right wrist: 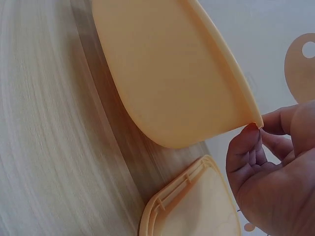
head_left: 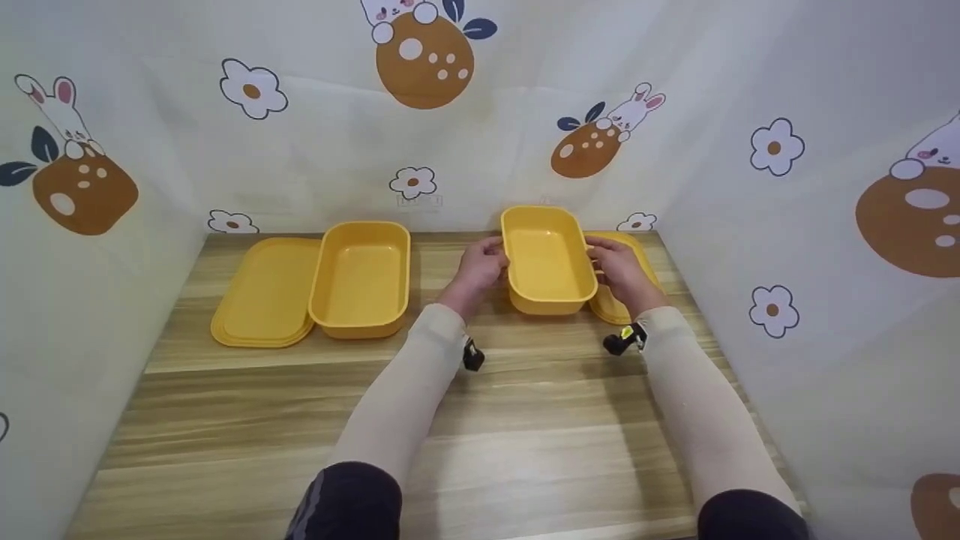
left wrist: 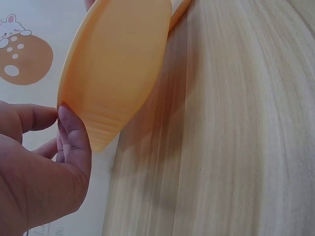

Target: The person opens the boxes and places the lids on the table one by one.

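Between both hands a yellow plastic food container (head_left: pixel 551 262), without its lid on, is held above the table. My left hand (head_left: pixel 480 268) pinches its left rim between thumb and fingers. On the opposite side my right hand (head_left: pixel 619 270) pinches the right rim. The left wrist view shows the thumb against the wall of the container (left wrist: pixel 118 59). In the right wrist view a gap separates the raised container (right wrist: pixel 162 73) from the table. A yellow lid (right wrist: pixel 197 206) lies below and beside it, partly hidden by the container and right hand in the head view.
Left of the hands, a second open yellow container (head_left: pixel 364 285) stands on the wood-grain table (head_left: pixel 525 420). Another yellow lid (head_left: pixel 266 292) lies against its left side. Patterned fabric walls (head_left: pixel 322 150) rise at the back and both sides.
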Demonstrator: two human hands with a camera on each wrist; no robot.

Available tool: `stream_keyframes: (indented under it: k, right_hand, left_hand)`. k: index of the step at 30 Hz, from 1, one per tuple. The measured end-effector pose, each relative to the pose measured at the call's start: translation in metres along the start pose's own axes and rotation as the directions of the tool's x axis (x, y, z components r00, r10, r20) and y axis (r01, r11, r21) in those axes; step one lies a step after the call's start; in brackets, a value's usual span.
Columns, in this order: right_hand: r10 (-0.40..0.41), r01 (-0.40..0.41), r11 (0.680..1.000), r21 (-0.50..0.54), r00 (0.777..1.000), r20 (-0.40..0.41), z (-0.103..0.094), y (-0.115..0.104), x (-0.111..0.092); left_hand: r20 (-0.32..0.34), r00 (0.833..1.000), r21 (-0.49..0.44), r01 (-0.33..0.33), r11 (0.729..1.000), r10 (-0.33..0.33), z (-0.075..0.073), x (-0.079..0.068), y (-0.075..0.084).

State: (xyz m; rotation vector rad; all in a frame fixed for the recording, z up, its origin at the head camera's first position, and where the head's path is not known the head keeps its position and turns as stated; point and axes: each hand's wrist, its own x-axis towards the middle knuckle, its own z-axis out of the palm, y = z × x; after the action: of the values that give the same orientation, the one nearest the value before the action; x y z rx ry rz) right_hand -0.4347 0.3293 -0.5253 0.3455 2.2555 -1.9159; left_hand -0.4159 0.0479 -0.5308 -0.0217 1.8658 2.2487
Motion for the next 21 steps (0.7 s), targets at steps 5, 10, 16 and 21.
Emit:
stream_keyframes:
  k: [5,10,16,21]
  right_hand:
    - [0.009,-0.009,1.0,0.007,1.0,-0.006,0.001,0.005,0.002]
    - [0.008,-0.007,1.0,0.02,1.0,-0.011,0.002,0.008,0.004]
    - [0.017,-0.016,1.0,0.009,1.0,-0.02,0.001,0.011,0.007]
    - [0.015,-0.015,1.0,0.012,0.999,-0.029,-0.001,0.013,0.007]
  left_hand:
    - [-0.017,1.0,0.018,0.008,1.0,-0.008,0.0,0.001,-0.005]
    - [-0.01,1.0,0.016,0.007,1.0,-0.007,0.0,0.002,-0.007]
    - [-0.005,1.0,0.027,0.003,1.0,-0.003,0.001,0.003,-0.01]
    - [-0.012,1.0,0.043,0.012,0.999,-0.011,0.002,0.005,-0.012]
